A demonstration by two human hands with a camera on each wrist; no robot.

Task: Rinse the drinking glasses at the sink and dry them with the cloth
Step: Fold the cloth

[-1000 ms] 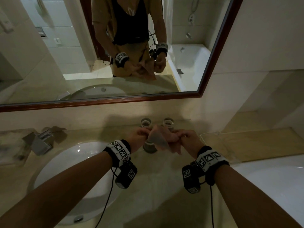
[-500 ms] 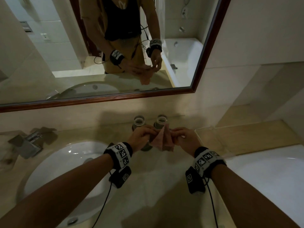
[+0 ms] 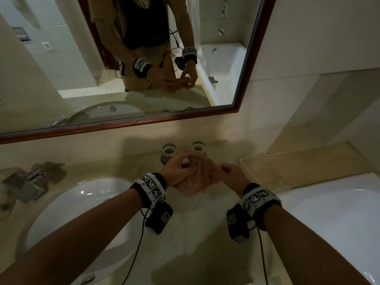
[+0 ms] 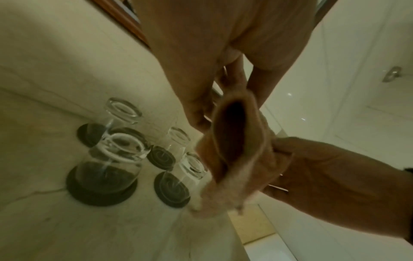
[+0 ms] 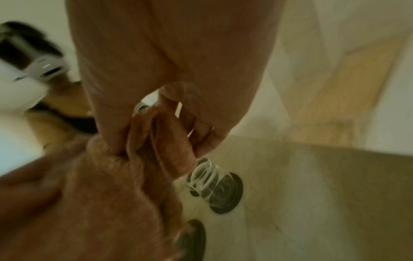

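Observation:
Two clear drinking glasses stand upside down on dark coasters at the back of the counter, the left glass (image 3: pixel 169 151) (image 4: pixel 111 159) beside the right glass (image 3: pixel 198 147) (image 5: pixel 208 178). Just in front of them both hands meet above the counter. My left hand (image 3: pixel 181 169) and my right hand (image 3: pixel 228 173) both grip a pinkish cloth (image 3: pixel 195 183) (image 4: pixel 236 159), which is folded over into a loose pocket between them. In the right wrist view the thumb and fingers pinch a fold of the cloth (image 5: pixel 156 134). Neither hand touches a glass.
A white sink (image 3: pixel 82 212) lies at the lower left with a metal faucet (image 3: pixel 26 182) behind it. A clear tray (image 3: pixel 267 169) sits on the counter to the right, next to a white bathtub rim (image 3: pixel 339 212). A framed mirror (image 3: pixel 246 58) hangs above.
The cloth hung spread between my two hands; now the hands have come together and the cloth is folded and bunched between them, lower and nearer the counter.

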